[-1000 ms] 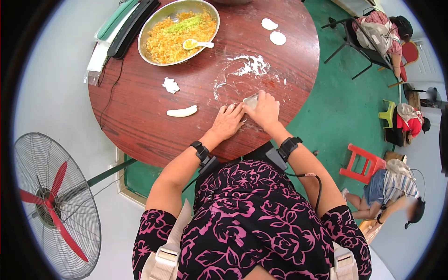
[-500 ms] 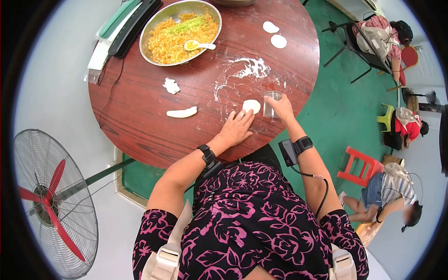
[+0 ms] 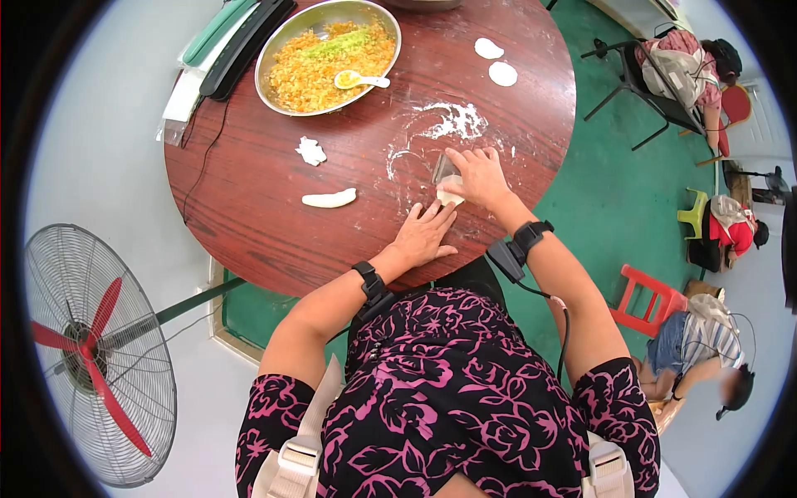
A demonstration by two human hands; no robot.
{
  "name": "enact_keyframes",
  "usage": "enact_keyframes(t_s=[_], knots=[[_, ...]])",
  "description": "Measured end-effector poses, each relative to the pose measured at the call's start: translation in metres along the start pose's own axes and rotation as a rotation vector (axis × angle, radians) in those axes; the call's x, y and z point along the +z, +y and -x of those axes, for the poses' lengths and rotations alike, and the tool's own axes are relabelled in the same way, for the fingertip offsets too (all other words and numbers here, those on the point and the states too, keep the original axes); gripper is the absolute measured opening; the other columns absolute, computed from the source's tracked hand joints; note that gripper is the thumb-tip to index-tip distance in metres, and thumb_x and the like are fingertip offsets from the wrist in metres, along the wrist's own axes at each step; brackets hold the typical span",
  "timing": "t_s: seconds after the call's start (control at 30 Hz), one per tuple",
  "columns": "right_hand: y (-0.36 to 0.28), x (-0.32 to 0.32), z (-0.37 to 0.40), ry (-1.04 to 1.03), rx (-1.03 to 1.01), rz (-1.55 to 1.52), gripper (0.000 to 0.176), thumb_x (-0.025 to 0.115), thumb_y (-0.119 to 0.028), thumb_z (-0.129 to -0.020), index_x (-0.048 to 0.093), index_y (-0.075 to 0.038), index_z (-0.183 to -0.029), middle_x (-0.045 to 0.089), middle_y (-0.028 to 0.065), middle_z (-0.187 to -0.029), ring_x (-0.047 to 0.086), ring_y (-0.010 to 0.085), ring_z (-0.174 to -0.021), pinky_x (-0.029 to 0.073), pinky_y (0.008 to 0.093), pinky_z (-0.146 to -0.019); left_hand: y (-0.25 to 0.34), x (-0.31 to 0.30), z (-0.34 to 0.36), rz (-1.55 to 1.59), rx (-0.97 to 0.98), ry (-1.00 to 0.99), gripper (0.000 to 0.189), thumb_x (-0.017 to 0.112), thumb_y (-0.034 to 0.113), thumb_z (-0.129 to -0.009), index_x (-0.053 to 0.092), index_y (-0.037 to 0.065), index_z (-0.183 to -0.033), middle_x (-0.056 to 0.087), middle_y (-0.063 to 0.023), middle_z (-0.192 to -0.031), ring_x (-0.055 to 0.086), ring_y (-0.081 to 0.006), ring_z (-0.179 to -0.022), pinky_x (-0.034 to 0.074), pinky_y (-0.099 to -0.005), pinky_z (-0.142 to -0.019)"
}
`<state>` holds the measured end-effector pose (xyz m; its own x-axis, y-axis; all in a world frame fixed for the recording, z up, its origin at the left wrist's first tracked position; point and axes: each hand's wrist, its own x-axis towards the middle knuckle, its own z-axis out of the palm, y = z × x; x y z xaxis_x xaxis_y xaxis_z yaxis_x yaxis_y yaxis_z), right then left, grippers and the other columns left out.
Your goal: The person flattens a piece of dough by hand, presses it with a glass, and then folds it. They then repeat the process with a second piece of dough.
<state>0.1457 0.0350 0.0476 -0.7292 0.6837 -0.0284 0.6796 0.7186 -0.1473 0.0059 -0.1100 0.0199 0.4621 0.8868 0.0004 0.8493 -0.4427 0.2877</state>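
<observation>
Between my two hands lies a small round piece of dough [image 3: 449, 196], partly covered by my fingers. My right hand [image 3: 481, 178] is closed on a clear cup [image 3: 445, 168] that lies on its side over the dough's far part. My left hand [image 3: 422, 236] rests on the table, its fingers stretched and thumb apart, fingertips at the dough's near edge. To the left sit a dough roll [image 3: 330, 198] and a ragged white lump [image 3: 311, 151]. Loose flour [image 3: 457, 120] is smeared on the wood beyond my hands.
On the round table [image 3: 257, 178] stands a steel bowl [image 3: 264, 83] of chopped orange-yellow filling with a white spoon [image 3: 362, 80]. Two flat dough rounds [image 3: 502, 74] lie at the far right. A fan [image 3: 100, 353] stands left; people sit beyond a red stool [image 3: 646, 300] at right.
My right hand has moved left with the cup, from beside the dough to over it. The left hand remains close to the dough's near edge, with its thumb now spread out.
</observation>
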Motion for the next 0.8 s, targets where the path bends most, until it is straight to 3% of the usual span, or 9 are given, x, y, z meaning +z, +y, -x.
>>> enact_keyframes(t_s=[0.17,0.23,0.37,0.47,0.5,0.6,0.63,0.73,0.8], knots=[[-0.019,0.001,0.039,0.059,-0.029,0.000,0.075,0.061,-0.059,-0.072,0.047,-0.009,-0.126,0.057,0.0104,-0.101,0.053,0.0255,-0.096,0.034,0.0436,-0.090,-0.002,0.004,0.003,0.056,-0.048,-0.118,0.072,0.055,0.055,-0.079,0.044,0.006,-0.131,0.037,-0.0106,-0.140,0.031,-0.0281,-0.130,0.028,-0.0516,-0.101],[-0.017,0.004,0.040,0.127,-0.043,0.025,0.075,0.066,-0.055,-0.069,0.048,-0.006,-0.122,0.057,0.0099,-0.100,0.054,0.0250,-0.095,0.035,0.0419,-0.085,-0.003,0.002,0.002,0.052,-0.039,-0.064,0.071,0.055,0.055,-0.080,0.044,0.006,-0.132,0.037,-0.0104,-0.140,0.029,-0.0282,-0.132,0.026,-0.0528,-0.102],[-0.014,-0.003,0.017,0.018,0.164,-0.100,0.072,0.070,-0.049,-0.065,0.051,-0.005,-0.118,0.061,0.0107,-0.097,0.059,0.0261,-0.091,0.038,0.0433,-0.088,-0.008,-0.001,0.001,0.000,0.017,-0.011,0.070,0.055,0.053,-0.081,0.044,0.007,-0.132,0.037,-0.0098,-0.141,0.028,-0.0282,-0.133,0.024,-0.0538,-0.104],[-0.001,-0.004,0.007,-0.066,0.588,-0.499,0.068,0.070,-0.048,-0.065,0.053,-0.004,-0.115,0.063,0.0147,-0.102,0.061,0.0316,-0.091,0.042,0.0423,-0.087,-0.022,-0.010,-0.005,0.004,0.048,-0.070,0.070,0.054,0.053,-0.081,0.044,0.007,-0.132,0.038,-0.0098,-0.140,0.028,-0.0281,-0.133,0.022,-0.0529,-0.106],[0.003,-0.006,0.009,0.006,0.653,-0.554,0.065,0.071,-0.045,-0.068,0.055,0.000,-0.111,0.063,0.0179,-0.102,0.064,0.0303,-0.088,0.047,0.0384,-0.081,-0.029,-0.011,-0.007,0.053,0.085,-0.033,0.066,0.057,0.048,-0.081,0.045,0.006,-0.130,0.040,-0.0093,-0.138,0.030,-0.0283,-0.132,0.023,-0.0516,-0.105],[0.031,0.012,0.019,0.045,0.892,-1.187,0.066,0.072,-0.042,-0.069,0.053,0.004,-0.111,0.063,0.0180,-0.098,0.063,0.0235,-0.087,0.049,0.0347,-0.078,-0.044,-0.026,-0.013,0.046,0.091,0.018,0.060,0.060,0.041,-0.080,0.047,0.005,-0.126,0.043,-0.0096,-0.133,0.032,-0.0285,-0.130,0.025,-0.0503,-0.105],[0.034,0.005,0.024,0.063,0.914,-1.280,0.066,0.073,-0.040,-0.069,0.052,0.008,-0.111,0.062,0.0177,-0.097,0.061,0.0189,-0.087,0.050,0.0319,-0.074,-0.045,-0.028,-0.014,0.055,0.074,0.132,0.057,0.062,0.037,-0.078,0.048,0.004,-0.123,0.045,-0.0108,-0.130,0.035,-0.0289,-0.127,0.027,-0.0493,-0.102],[0.026,-0.005,0.031,0.048,0.867,-1.136,0.067,0.071,-0.042,-0.070,0.052,0.007,-0.112,0.062,0.0187,-0.100,0.063,0.0225,-0.088,0.050,0.0348,-0.075,-0.025,-0.015,-0.018,0.114,-0.005,0.088,0.059,0.062,0.038,-0.078,0.047,0.003,-0.123,0.044,-0.0137,-0.131,0.036,-0.0291,-0.126,0.029,-0.0475,-0.101],[0.023,0.004,0.030,0.042,0.647,-0.772,0.064,0.069,-0.045,-0.071,0.053,0.000,-0.114,0.063,0.0169,-0.101,0.062,0.0278,-0.089,0.047,0.0385,-0.083,-0.009,-0.006,-0.017,0.100,0.002,0.064,0.066,0.061,0.044,-0.078,0.046,0.000,-0.125,0.043,-0.0160,-0.132,0.038,-0.0290,-0.124,0.030,-0.0467,-0.099]])
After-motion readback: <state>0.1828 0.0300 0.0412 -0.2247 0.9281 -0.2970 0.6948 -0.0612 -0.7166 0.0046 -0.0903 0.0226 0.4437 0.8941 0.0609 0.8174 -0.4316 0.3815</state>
